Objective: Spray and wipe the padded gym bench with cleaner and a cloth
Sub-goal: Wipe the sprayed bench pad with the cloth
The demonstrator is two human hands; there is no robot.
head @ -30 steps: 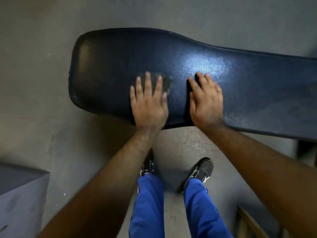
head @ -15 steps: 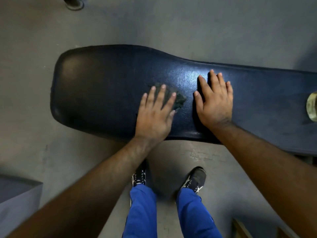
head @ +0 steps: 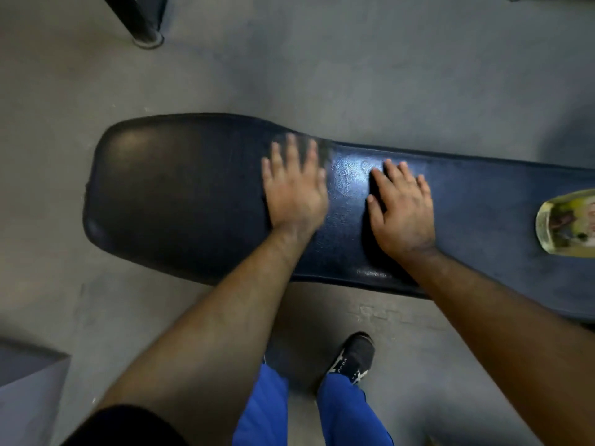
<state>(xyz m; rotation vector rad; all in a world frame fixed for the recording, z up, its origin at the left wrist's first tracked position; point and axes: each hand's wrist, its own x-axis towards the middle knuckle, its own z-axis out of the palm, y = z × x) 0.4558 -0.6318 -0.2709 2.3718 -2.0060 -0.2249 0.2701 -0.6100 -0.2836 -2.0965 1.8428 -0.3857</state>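
A dark blue padded bench [head: 180, 201] runs from left to right across the head view. My left hand [head: 293, 188] lies flat near the bench's middle, fingers spread, blurred by motion. It presses a dark cloth [head: 325, 149], of which only a grey edge shows past the fingertips, close to the bench's far edge. My right hand [head: 402, 210] rests flat and open on the padding just to the right, holding nothing. A clear bottle of yellowish cleaner [head: 568, 222] sits on the bench at the frame's right edge, partly cut off.
Grey concrete floor surrounds the bench. A black equipment post [head: 145, 25] stands on the floor at the top left. A grey box corner [head: 29, 391] juts in at the lower left. My shoe [head: 354, 358] and blue trouser legs stand below the bench's near edge.
My left hand has slid with the cloth from the near half of the bench toward its far edge. My right hand stays planted. The view has tipped up, bringing the bottle further into sight.
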